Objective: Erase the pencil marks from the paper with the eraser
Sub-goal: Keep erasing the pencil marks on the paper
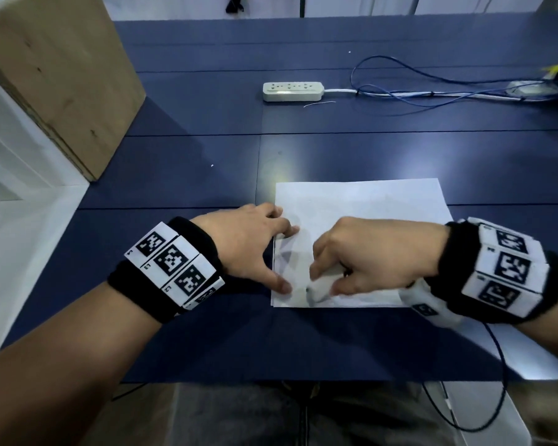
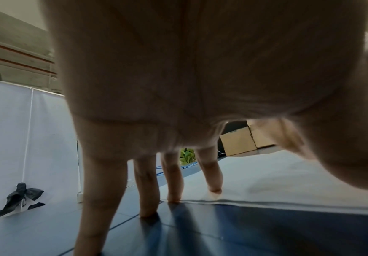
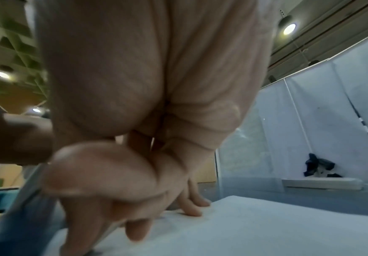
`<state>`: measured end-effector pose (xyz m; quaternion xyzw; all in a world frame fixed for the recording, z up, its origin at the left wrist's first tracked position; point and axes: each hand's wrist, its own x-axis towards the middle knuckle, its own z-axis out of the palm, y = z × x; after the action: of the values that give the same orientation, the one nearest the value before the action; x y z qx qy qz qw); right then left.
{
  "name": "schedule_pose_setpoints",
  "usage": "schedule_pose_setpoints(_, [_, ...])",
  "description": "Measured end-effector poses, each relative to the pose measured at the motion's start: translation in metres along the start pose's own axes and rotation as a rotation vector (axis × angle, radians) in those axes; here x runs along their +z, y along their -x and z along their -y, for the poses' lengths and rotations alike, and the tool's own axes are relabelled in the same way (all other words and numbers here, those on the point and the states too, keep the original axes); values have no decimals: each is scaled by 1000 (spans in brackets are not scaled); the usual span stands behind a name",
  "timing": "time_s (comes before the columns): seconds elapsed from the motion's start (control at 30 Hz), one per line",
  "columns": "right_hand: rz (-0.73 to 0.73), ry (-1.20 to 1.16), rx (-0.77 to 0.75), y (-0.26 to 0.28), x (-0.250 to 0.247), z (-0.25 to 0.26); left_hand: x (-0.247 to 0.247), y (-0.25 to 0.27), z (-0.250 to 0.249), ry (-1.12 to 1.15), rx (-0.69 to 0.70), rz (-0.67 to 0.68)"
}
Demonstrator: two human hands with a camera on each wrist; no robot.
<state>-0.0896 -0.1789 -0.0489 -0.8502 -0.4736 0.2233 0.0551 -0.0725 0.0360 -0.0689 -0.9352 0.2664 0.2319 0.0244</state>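
Observation:
A white sheet of paper (image 1: 368, 204) lies on the blue table (image 1: 190, 162). My left hand (image 1: 281, 257) presses its left edge flat, fingers spread. The index fingertip (image 2: 214, 189) is on the paper (image 2: 299, 173) and the other fingertips rest at its edge or on the table. My right hand (image 1: 322, 284) is over the near left corner of the sheet, its curled fingers pinching a small white eraser (image 1: 316, 292) whose blurred end touches the paper. A faint grey smudge (image 2: 266, 187) shows on the sheet. In the right wrist view the palm hides the eraser above the paper (image 3: 266, 225).
A white power strip (image 1: 292, 91) with blue cables (image 1: 416, 91) lies at the far side of the table. A large wooden box (image 1: 62, 75) stands at the far left. A black cable (image 1: 500, 365) hangs from my right wrist past the table's near edge.

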Motion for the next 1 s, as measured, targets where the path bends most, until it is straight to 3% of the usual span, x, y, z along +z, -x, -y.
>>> schedule_pose_setpoints(0.17, [-140, 139, 197, -16, -9, -33, -2, 1, -4, -8, -24, -14])
schedule_pose_setpoints(0.33, [9, 47, -4, 7, 5, 5, -3, 2, -5, 15, -29, -14])
schedule_pose_setpoints(0.4, [28, 61, 9, 5, 4, 4, -2, 1, -5, 17, -26, -12])
schedule_pose_setpoints(0.6, [-184, 168, 267, -21, -14, -40, -2, 1, -4, -2, -21, -18])
schedule_pose_setpoints(0.67, [-167, 176, 187, -13, -8, -28, -2, 1, -3, 9, -18, -25])
schedule_pose_setpoints(0.77, [15, 42, 21, 5, 2, 2, -1, 0, -2, 20, -12, -26])
schedule_pose_setpoints(0.83, [52, -1, 7, 5, 2, 2, -1, -1, -2, 18, -10, -22])
schedule_pose_setpoints(1.0, [-149, 141, 262, -22, -15, -42, -2, -1, -3, 4, -15, -18])
